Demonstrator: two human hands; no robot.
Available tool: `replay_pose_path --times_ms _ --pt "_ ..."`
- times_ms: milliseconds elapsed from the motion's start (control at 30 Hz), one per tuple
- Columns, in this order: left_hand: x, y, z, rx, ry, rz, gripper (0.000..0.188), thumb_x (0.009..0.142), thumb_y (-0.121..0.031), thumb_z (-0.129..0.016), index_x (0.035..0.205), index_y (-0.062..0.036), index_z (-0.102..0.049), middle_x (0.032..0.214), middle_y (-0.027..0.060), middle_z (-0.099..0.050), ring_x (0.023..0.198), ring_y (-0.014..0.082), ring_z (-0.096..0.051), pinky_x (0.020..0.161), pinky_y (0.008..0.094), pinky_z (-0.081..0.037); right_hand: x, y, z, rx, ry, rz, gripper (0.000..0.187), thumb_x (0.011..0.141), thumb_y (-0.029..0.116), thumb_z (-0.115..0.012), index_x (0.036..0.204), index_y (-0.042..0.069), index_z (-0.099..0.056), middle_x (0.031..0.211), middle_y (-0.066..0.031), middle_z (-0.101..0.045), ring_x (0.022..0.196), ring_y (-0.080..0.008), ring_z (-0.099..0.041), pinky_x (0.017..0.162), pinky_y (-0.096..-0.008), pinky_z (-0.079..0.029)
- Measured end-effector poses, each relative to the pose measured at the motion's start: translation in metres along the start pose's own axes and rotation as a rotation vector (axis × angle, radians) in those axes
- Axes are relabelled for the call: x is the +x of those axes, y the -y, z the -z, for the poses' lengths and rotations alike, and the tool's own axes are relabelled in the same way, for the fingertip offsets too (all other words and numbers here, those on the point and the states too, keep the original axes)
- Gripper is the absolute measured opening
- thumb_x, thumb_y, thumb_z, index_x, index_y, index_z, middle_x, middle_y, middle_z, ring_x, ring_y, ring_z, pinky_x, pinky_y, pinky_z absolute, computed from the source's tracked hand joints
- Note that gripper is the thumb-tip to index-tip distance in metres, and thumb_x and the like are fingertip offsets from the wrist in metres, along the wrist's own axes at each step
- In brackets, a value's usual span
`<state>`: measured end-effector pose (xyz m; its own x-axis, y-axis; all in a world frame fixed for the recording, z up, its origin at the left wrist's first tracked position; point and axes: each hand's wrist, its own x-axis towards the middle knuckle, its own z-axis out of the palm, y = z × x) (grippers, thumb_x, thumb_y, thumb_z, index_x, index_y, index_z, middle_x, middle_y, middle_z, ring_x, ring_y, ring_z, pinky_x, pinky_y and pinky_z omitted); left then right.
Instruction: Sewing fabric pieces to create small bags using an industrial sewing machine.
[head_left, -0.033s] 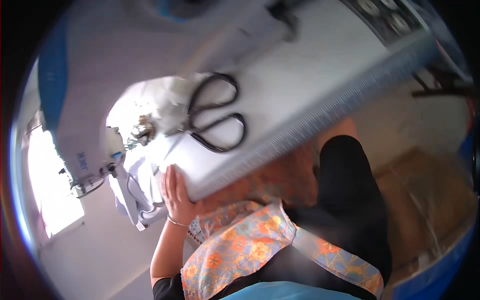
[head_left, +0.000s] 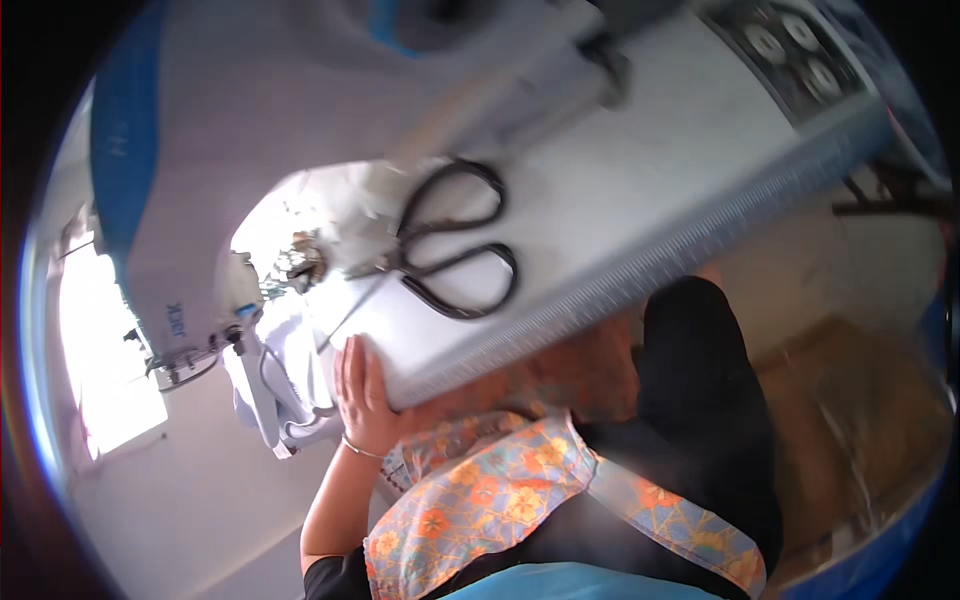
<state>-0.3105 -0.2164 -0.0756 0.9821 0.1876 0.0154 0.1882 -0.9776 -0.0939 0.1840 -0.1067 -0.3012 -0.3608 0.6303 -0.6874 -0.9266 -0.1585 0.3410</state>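
My left hand lies flat at the near left corner of the white sewing table, its fingers stretched out and close together. It rests beside bunched white fabric, which hangs under the sewing machine head. Whether the fingertips press on the cloth, I cannot tell. Black-handled scissors lie on the table, beyond my left hand and to its right. My right arm in a black sleeve reaches toward the table's front edge. The right hand is hidden there.
A ruler strip runs along the table's front edge. White bobbins or spools sit in a dark tray at the far right. A floral apron covers my lap. Brown cardboard stands at the right, and a bright window is at the left.
The whole view has shifted a little, so the machine, scissors and table appear farther right and lower. Less bare skin shows beyond my right sleeve. My left hand stays at the table corner.
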Motion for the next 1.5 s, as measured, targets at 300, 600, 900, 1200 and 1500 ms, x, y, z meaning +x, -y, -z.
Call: replay_pose_path --times_ms 300,600,900,1200,1500 --pt "0.003 -0.003 0.005 -0.003 -0.018 0.013 0.088 0.071 -0.019 -0.071 0.147 0.0002 -0.032 0.149 0.0369 -0.036 0.133 0.0564 -0.041 0.11 0.0667 -0.034 0.017 -0.027 -0.05 -0.034 0.166 0.212 0.047 0.106 0.038 -0.045 0.138 0.005 -0.054 0.128 -0.0142 -0.062 0.114 -0.022 -0.059 0.093 -0.0368 -0.051" --pt "-0.002 -0.005 0.009 0.052 -0.04 -0.007 0.079 0.077 -0.037 -0.076 0.138 -0.0001 -0.043 0.143 0.0359 -0.045 0.13 0.0527 -0.048 0.109 0.0647 -0.037 0.095 -0.07 0.033 0.043 0.262 0.34 0.047 0.106 0.038 -0.044 0.138 0.005 -0.054 0.127 -0.0137 -0.063 0.113 -0.0218 -0.059 0.092 -0.0361 -0.051" --pt "0.005 -0.01 0.006 -0.006 -0.03 0.001 0.073 0.073 -0.025 -0.071 0.136 0.0016 -0.045 0.145 0.0353 -0.043 0.132 0.0526 -0.046 0.11 0.0634 -0.036 0.111 -0.061 0.155 0.224 0.392 0.636 0.047 0.107 0.039 -0.043 0.138 0.005 -0.054 0.125 -0.0132 -0.063 0.112 -0.0217 -0.059 0.092 -0.0355 -0.05" --pt "0.005 -0.006 0.01 -0.106 -0.004 0.016 0.096 0.057 -0.016 -0.08 0.143 0.0009 -0.043 0.153 0.0293 -0.036 0.142 0.0469 -0.037 0.116 0.0588 -0.03 -0.022 -0.127 0.277 0.185 0.438 1.027 0.047 0.107 0.039 -0.043 0.138 0.005 -0.054 0.124 -0.0127 -0.064 0.111 -0.0216 -0.059 0.092 -0.0348 -0.05" --pt "0.006 -0.005 0.003 -0.086 -0.111 0.034 0.095 0.064 -0.019 -0.082 0.148 -0.004 -0.04 0.156 0.0184 -0.036 0.146 0.0346 -0.033 0.12 0.0483 -0.028 -0.214 -0.353 0.234 -1.001 -0.173 1.693 0.019 0.102 0.017 -0.057 0.103 0.003 -0.07 0.086 -0.0011 -0.067 0.076 -0.0075 -0.058 0.069 -0.0235 -0.047"
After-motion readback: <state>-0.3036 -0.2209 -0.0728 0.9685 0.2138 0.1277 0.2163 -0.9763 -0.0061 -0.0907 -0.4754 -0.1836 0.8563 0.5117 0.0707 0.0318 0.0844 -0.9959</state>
